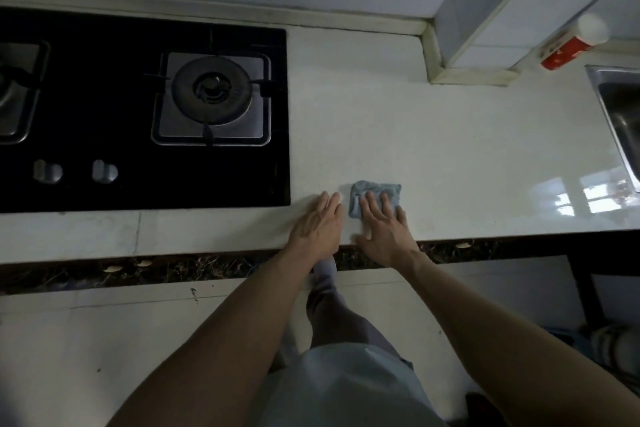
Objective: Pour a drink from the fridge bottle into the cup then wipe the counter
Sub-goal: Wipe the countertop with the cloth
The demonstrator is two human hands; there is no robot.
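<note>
A small folded blue cloth (pixel 375 192) lies on the white counter (pixel 433 149) near its front edge, just right of the hob. My right hand (pixel 384 229) lies flat with straight fingers pressing on the cloth's near half. My left hand (pixel 320 222) rests flat on the bare counter beside it, fingers straight and holding nothing. No bottle from the fridge and no cup show in this view.
A black glass gas hob (pixel 145 114) with a burner and two knobs fills the left of the counter. A steel sink (pixel 620 121) sits at the right edge. A red and white container (pixel 571 43) stands by the tiled wall corner.
</note>
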